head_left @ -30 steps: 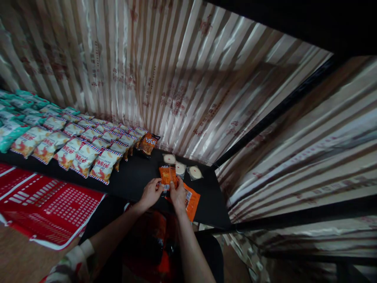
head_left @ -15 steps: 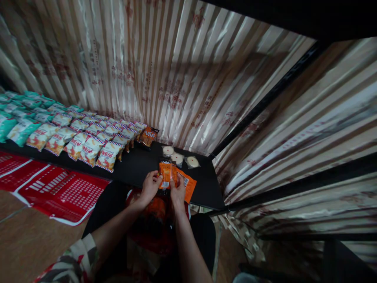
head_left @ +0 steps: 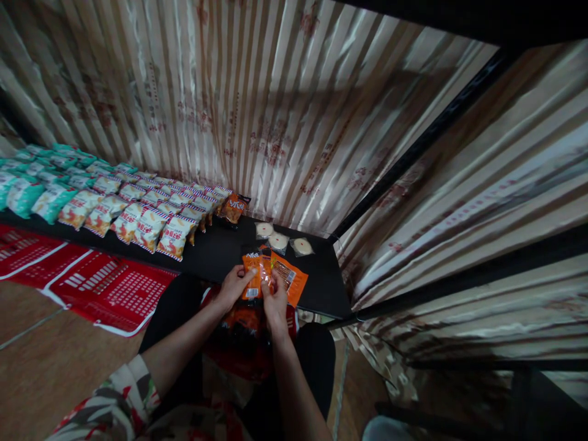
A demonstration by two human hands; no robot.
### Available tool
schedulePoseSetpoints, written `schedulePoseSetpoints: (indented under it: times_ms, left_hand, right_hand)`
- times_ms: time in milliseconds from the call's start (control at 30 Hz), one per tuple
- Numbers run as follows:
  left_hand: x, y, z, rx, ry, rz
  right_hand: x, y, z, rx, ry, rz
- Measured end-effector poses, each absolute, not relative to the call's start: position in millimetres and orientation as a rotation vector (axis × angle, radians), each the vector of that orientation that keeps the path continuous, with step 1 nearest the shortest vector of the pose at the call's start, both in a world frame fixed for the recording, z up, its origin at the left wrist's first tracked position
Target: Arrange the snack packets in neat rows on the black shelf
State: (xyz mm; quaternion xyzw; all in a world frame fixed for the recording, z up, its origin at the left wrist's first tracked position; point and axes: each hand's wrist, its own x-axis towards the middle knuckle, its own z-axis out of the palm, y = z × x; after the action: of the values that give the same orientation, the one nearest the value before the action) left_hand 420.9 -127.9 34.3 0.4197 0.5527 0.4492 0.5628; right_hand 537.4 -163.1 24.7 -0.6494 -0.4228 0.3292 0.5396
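Both hands, left [head_left: 235, 285] and right [head_left: 274, 300], grasp an orange packet [head_left: 252, 278] between them, over the front edge of the black shelf [head_left: 214, 248]. Just right of the grip lies a flat orange pouch [head_left: 296, 283]; beyond it, three round white packs [head_left: 278, 241]; to its left, rows of snack bags [head_left: 142, 220].

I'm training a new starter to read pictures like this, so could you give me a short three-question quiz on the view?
1. Multiple choice: what are the left hand and the right hand both gripping?
(a) a pair of scissors
(b) an orange packet
(c) a glass bottle

2. Fill the gap: ___ round pale pieces in clear wrappers lie on the black shelf.

3. True or false: the teal bags are farther left in the picture than the round pale pieces.

Key: 1 b; 2 three; 3 true.
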Motion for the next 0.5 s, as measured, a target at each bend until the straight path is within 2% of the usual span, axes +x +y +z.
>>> schedulePoseSetpoints:
  times_ms: [500]
  left_hand:
    - [415, -140, 53, 0.637, 1.209, 1.093]
  right_hand:
    - [524, -172, 22, -1.352, -0.834, 1.01]
